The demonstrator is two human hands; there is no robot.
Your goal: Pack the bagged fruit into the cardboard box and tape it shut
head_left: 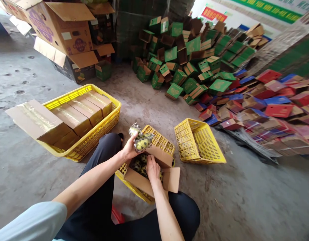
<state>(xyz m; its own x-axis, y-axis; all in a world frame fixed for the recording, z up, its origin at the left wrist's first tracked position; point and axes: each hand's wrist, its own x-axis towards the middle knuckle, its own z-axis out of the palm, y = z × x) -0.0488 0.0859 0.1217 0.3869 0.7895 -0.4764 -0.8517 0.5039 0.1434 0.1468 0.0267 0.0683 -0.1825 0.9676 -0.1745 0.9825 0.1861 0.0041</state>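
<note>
My left hand [130,147] is closed around yellow-green fruits [143,142] with dark spots, wrapped in shiny clear plastic. It holds them just above the far left rim of an open cardboard box [167,156]. My right hand [152,168] reaches down into this box with its fingers curled together. Its fingertips are among more spotted, wrapped fruits [138,165], so what they grip is hidden. The box stands with its flaps folded out on an upturned yellow plastic crate [161,139] between my knees.
To the left, a yellow crate [94,147] holds several taped cartons [74,113]. Another yellow crate [187,142] lies tipped at the right. Large printed cartons [66,36] stand behind. Green boxes [179,77] and red and blue boxes [277,110] are heaped across the floor.
</note>
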